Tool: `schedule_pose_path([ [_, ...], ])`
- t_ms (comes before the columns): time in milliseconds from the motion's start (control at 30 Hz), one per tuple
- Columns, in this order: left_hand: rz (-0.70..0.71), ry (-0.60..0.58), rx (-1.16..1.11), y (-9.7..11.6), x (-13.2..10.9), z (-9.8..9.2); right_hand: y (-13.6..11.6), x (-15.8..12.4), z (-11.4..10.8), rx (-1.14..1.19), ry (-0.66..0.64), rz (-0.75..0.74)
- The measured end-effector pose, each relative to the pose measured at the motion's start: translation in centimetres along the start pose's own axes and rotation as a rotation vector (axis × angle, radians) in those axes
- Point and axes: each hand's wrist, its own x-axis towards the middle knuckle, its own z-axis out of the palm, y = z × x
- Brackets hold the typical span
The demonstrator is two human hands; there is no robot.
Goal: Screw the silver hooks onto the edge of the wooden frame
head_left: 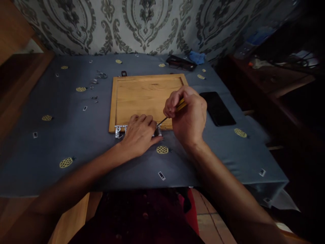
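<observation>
A wooden panel [148,96] with a raised frame lies flat on the cloth-covered table in front of me. Shiny metal hinges [117,131] sit along its near edge, partly covered by my fingers. My left hand [141,134] rests over this edge, thumb toward me and fingers on the panel, gripping the hinge [159,130] there. In my right hand [189,115] is a screwdriver [181,105] with a yellow handle, held at a slant. Its tip points down to the hinge beside my left fingertips; the exact contact point is too small to make out.
Small screws [94,98] and loose metal parts [101,75] lie left of the panel. To its right is a black phone [217,108]. A dark glasses-like object [180,63] and a blue cloth [197,57] are at the back. A patterned wall covering [146,27] borders the table's far side.
</observation>
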Motion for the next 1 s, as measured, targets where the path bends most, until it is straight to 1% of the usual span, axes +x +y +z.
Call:
schedule_pose_path([
  [267, -0.006, 0.023, -0.001, 0.1, 0.0, 0.2, 0.1, 0.6, 1.3, 0.007, -0.06, 0.029],
  [367, -0.011, 0.004, -0.011, 0.1, 0.0, 0.1, 0.0, 0.8, 1.5, 0.025, -0.099, 0.043],
  [467, -0.018, -0.025, -0.019, 0.1, 0.0, -0.1, -0.1, 0.9, 1.4, 0.037, -0.125, 0.026],
  [567, -0.015, -0.026, -0.018, 0.2, 0.1, -0.1, 0.0, 0.9, 1.4, 0.025, -0.122, 0.018],
  [767, -0.009, 0.021, -0.001, 0.1, 0.1, 0.1, 0.0, 0.9, 1.4, 0.0, -0.111, 0.014],
  [1000, -0.028, -0.033, -0.019, 0.2, 0.1, -0.1, 0.1, 0.7, 1.5, 0.012, -0.042, 0.01],
])
